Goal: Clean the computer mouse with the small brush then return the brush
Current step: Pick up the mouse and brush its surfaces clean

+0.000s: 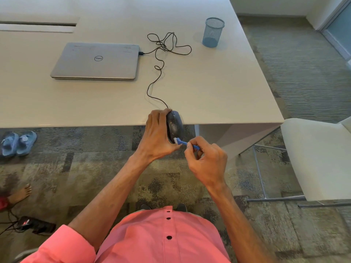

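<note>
2 hands work at the desk's near edge. Left hand cups the black mouse, grip closed around its left side, mouse lifted and tilted partly past the edge. Right hand pinches the small blue brush, grip narrow on the handle; white bristles touch the mouse's near end. Mouse cable loops back to a closed laptop. 1 blue mesh cup stands near the far right edge.

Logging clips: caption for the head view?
Left hand holds mouse at table edge; right hand brushes it with blue brush.
</note>
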Demonstrator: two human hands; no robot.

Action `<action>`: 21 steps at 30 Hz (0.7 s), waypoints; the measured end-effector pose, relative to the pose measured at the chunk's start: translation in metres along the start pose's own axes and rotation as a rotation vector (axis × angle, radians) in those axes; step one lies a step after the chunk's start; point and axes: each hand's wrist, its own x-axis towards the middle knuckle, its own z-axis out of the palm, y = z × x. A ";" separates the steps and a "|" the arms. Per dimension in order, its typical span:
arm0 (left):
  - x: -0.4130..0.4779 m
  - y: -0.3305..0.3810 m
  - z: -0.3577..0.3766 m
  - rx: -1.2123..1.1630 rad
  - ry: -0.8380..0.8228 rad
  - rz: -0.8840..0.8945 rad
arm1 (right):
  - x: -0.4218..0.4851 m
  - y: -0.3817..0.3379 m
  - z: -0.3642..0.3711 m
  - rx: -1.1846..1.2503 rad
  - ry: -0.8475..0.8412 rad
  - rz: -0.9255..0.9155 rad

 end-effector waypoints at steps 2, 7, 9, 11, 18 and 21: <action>0.001 0.002 0.000 0.030 0.006 0.006 | -0.003 -0.002 0.002 0.017 -0.026 -0.023; 0.002 0.004 0.002 0.120 -0.006 0.055 | 0.006 -0.003 0.001 0.018 0.077 0.070; 0.002 0.003 0.002 0.119 -0.016 0.070 | 0.012 -0.001 0.002 -0.045 0.118 0.068; 0.002 0.002 0.001 0.102 -0.043 0.075 | 0.014 0.002 0.005 -0.104 0.132 0.031; 0.005 0.005 -0.005 0.020 -0.123 0.056 | 0.004 -0.001 0.019 -0.186 0.000 -0.210; 0.006 0.005 -0.010 0.029 -0.141 0.046 | 0.002 -0.006 0.016 -0.151 -0.053 -0.209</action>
